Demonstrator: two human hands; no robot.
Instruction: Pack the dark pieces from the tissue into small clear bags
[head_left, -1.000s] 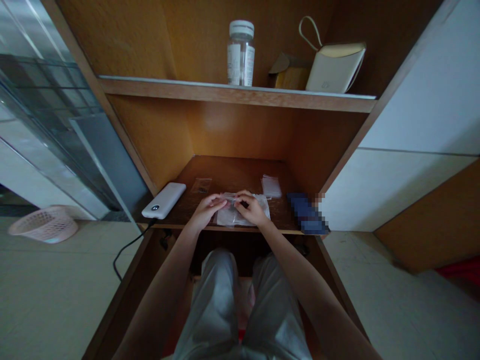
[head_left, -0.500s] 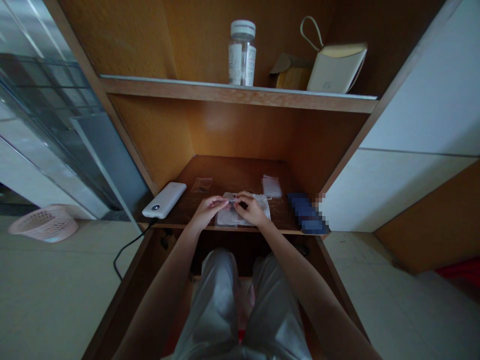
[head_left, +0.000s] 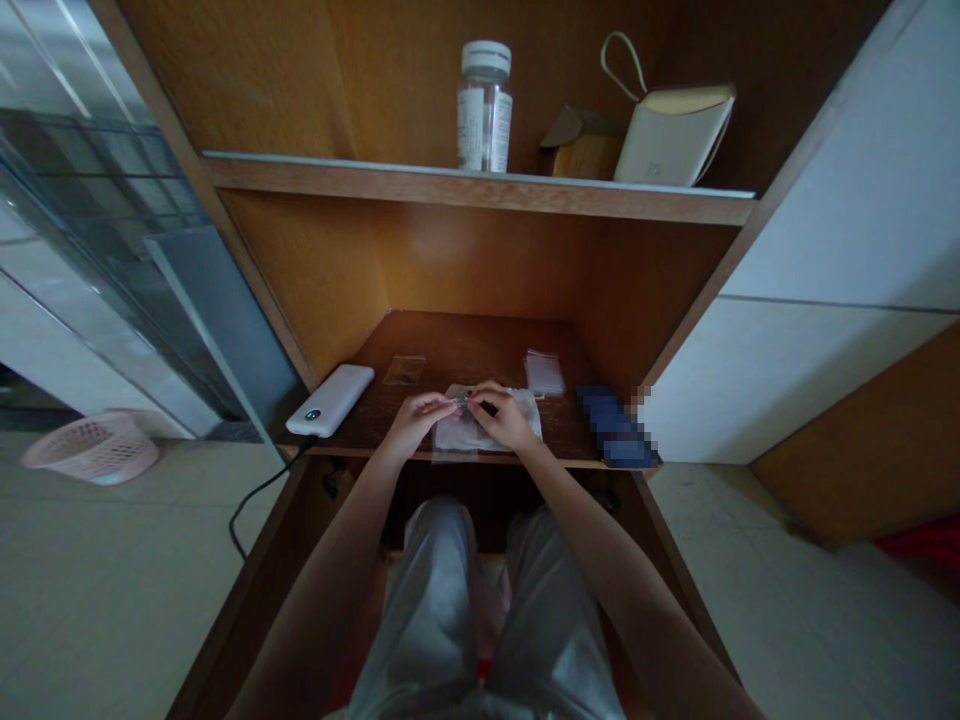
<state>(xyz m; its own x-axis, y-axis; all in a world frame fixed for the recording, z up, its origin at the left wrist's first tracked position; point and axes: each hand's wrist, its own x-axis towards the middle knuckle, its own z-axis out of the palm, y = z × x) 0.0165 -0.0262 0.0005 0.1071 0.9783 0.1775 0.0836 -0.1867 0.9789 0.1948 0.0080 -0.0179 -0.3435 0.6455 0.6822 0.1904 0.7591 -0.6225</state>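
My left hand (head_left: 421, 418) pinches the top edge of a small clear plastic bag (head_left: 454, 454), its thumb and forefinger together. Close beside it, my right hand (head_left: 498, 414) has its fingertips pinched at the same edge. The bag hangs down at the front edge of the wooden shelf. Under and behind my hands lies a larger whitish clear plastic bag (head_left: 529, 408); its contents are too unclear to name. A small clear bag with something dark inside (head_left: 405, 371) lies to the left, and several flat clear bags (head_left: 544, 372) lie to the right.
A white power bank (head_left: 330, 400) with a black cable sits at the shelf's left. On the right is a dark blue, partly blurred flat object (head_left: 613, 428). The upper shelf holds a clear bottle (head_left: 484, 110) and a cream device (head_left: 671, 135). A pink basket (head_left: 94, 447) stands on the floor.
The small clear bag has tilted and now hangs lower, past the shelf's front edge. Both hands stay nearly in place with their fingertips close together.
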